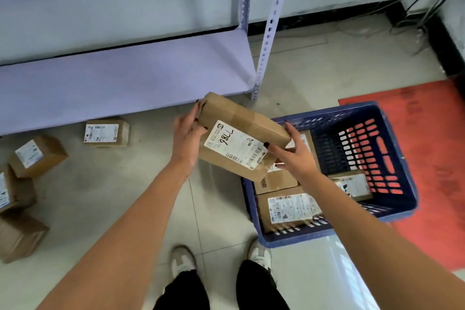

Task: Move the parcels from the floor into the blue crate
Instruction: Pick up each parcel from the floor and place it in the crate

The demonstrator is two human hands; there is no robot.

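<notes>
Two hands, left hand and right hand, clamp a parcel, hiding crate contents.

Blue crate far right half is free; parcels fill its left.

I hold a brown cardboard parcel with a white shipping label between my left hand and right hand, above the left rim of the blue slatted plastic crate. Three parcels lie inside it. Four brown cardboard boxes sit on the floor to my left, before the grey metal shelf.
</notes>
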